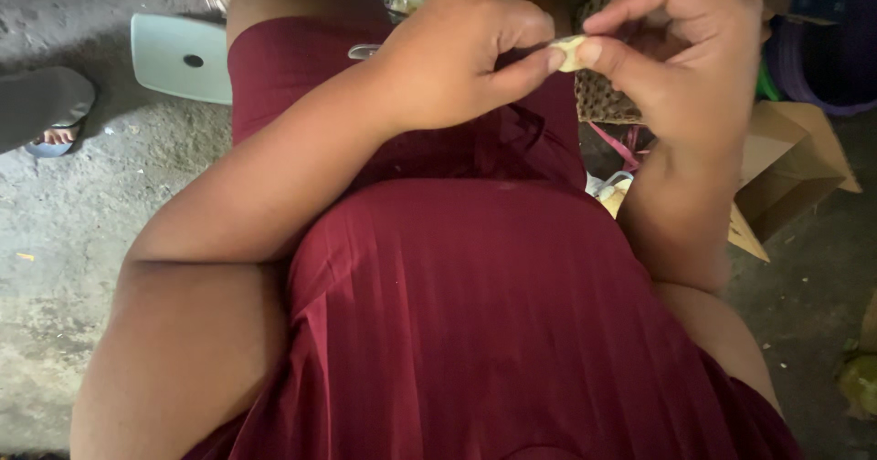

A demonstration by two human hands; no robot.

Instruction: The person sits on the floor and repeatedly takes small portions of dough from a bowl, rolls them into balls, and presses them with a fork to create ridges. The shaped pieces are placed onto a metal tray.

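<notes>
Hands (566, 53), two, pinching one pale piece (570, 52)

Cardboard box (790, 163) crowds right; concrete floor (82, 213) left lies open.

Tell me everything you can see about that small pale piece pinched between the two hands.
The small pale piece is cream-yellow, roughly oblong and matte. Only its middle shows. The left hand pinches one end between thumb and finger, the right hand pinches the other. It is held up over the dark red dress. What it is made of cannot be told.
</notes>
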